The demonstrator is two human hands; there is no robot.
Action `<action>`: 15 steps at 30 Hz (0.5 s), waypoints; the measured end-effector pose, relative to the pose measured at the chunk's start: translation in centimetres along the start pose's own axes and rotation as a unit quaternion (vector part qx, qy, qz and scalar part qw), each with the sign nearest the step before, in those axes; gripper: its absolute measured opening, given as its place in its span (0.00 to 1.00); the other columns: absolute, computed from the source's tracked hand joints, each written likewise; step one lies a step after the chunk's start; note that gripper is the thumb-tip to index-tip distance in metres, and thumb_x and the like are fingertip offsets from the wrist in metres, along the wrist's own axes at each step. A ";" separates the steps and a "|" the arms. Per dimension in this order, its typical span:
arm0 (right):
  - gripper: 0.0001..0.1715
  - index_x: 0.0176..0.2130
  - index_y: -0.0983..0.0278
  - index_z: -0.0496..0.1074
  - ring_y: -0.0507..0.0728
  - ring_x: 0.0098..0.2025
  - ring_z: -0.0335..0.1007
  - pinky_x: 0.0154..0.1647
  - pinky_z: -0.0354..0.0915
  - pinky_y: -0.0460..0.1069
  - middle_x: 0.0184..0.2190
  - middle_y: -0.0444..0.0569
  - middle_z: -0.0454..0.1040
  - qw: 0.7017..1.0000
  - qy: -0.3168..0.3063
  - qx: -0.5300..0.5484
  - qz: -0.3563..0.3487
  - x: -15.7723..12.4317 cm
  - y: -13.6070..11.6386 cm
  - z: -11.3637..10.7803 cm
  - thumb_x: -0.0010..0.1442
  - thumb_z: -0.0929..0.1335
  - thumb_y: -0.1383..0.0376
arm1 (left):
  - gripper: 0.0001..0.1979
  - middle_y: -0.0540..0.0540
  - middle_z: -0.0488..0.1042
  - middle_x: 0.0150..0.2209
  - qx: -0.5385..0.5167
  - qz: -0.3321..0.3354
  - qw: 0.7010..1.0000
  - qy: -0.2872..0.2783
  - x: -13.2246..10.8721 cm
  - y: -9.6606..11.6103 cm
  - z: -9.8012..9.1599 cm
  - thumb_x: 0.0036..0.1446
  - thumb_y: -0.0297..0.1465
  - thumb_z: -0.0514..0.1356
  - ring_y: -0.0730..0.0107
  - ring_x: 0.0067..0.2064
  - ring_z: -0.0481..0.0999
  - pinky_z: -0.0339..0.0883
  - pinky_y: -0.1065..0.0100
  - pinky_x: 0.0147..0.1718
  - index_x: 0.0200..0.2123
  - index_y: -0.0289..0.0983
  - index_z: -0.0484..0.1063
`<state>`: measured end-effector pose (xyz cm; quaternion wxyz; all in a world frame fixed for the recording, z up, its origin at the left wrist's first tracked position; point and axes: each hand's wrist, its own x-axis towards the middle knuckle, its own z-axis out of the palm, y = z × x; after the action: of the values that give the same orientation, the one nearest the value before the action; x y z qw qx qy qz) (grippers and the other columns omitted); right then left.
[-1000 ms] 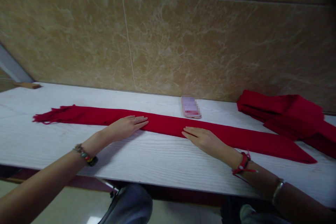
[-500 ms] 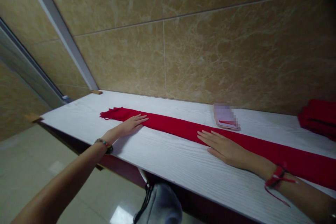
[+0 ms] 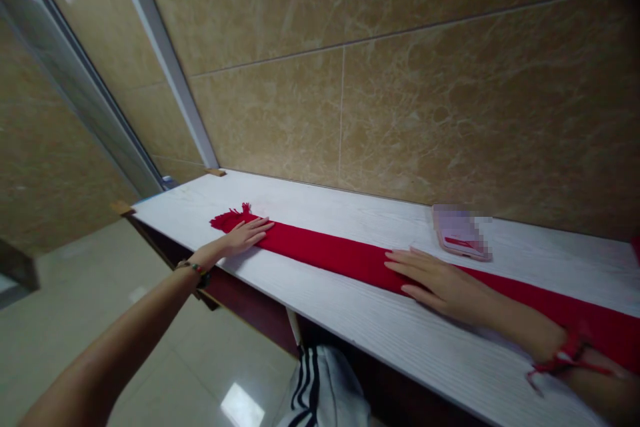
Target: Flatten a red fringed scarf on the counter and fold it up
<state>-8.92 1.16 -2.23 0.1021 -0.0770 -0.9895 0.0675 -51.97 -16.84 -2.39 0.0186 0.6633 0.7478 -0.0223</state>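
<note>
A long red scarf, folded into a narrow strip, lies along the white tabletop. Its fringed end is at the left, and the other end runs out of view at the right. My left hand rests flat on the scarf close to the fringe, fingers stretched out. Farther right, my right hand lies palm down on the strip, its fingers extended and the thumb near the front edge. Neither hand grips the cloth.
Behind the scarf a phone in a pinkish case lies near the tiled wall. A bit of red cloth shows at the far right edge. Below the table's front edge is my striped trouser leg.
The view has turned left, so the table sits farther right. My left hand has slid along the scarf closer to the fringe, whose strands lie differently. Both hands remain flat.
</note>
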 end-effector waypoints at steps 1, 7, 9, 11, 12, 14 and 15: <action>0.26 0.57 0.60 0.58 0.59 0.60 0.49 0.60 0.47 0.59 0.58 0.49 0.57 1.000 0.009 0.000 -0.013 1.7 -0.5 0.2 0.62 0.56 0.55 | 0.24 0.44 0.48 0.62 0.002 -0.015 1.000 0.006 0.2 -0.8 0.2 0.63 0.39 0.37 0.62 0.62 0.46 0.43 0.53 0.56 0.60 0.42 0.49; 0.30 0.60 0.59 0.51 0.58 0.62 0.41 0.61 0.44 0.59 0.61 0.47 0.49 0.997 -0.037 0.040 -0.049 8.0 -2.3 2.6 0.62 0.54 0.52 | 0.22 0.45 0.56 0.60 0.010 -0.064 0.996 0.057 0.0 -4.3 0.8 0.61 0.39 0.43 0.64 0.61 0.51 0.48 0.60 0.55 0.57 0.40 0.58; 0.29 0.60 0.58 0.51 0.57 0.62 0.41 0.61 0.43 0.59 0.61 0.46 0.49 0.997 -0.050 0.047 -0.047 8.0 -2.1 3.1 0.63 0.53 0.52 | 0.21 0.43 0.61 0.57 0.009 -0.107 0.990 0.087 -0.4 -5.7 0.5 0.60 0.38 0.44 0.60 0.58 0.57 0.51 0.57 0.53 0.54 0.38 0.62; 0.29 0.60 0.57 0.50 0.56 0.63 0.41 0.61 0.42 0.59 0.61 0.46 0.49 0.996 -0.049 0.053 -0.045 7.7 -1.9 3.4 0.63 0.52 0.52 | 0.21 0.38 0.65 0.53 0.014 -0.154 0.981 0.120 -0.8 -7.0 -0.1 0.60 0.37 0.46 0.52 0.56 0.59 0.51 0.50 0.51 0.51 0.35 0.64; 0.29 0.60 0.57 0.50 0.56 0.63 0.41 0.61 0.41 0.59 0.61 0.46 0.50 0.996 -0.047 0.056 -0.044 7.5 -1.8 3.4 0.63 0.53 0.52 | 0.20 0.36 0.65 0.52 0.018 -0.174 0.975 0.140 -0.9 -7.3 -0.5 0.59 0.37 0.46 0.48 0.55 0.58 0.50 0.46 0.50 0.50 0.33 0.65; 0.29 0.60 0.57 0.51 0.57 0.62 0.41 0.61 0.42 0.59 0.61 0.46 0.50 0.997 -0.042 0.059 -0.041 7.3 -1.8 3.4 0.62 0.53 0.52 | 0.19 0.33 0.64 0.52 0.024 -0.196 0.963 0.181 -0.8 -7.1 -1.3 0.59 0.34 0.46 0.44 0.56 0.55 0.49 0.43 0.49 0.50 0.32 0.64; 0.29 0.60 0.57 0.52 0.57 0.62 0.42 0.61 0.42 0.59 0.61 0.46 0.50 0.997 -0.039 0.060 -0.039 7.3 -1.8 3.4 0.62 0.53 0.52 | 0.19 0.34 0.62 0.53 0.027 -0.193 0.961 0.196 -0.7 -6.5 -1.6 0.58 0.32 0.47 0.45 0.56 0.55 0.49 0.44 0.50 0.51 0.32 0.63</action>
<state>-16.96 0.18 -3.86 0.0705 -0.0299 -0.9891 0.1256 -58.32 -18.18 -0.67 -0.1510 0.4976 0.8499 0.0854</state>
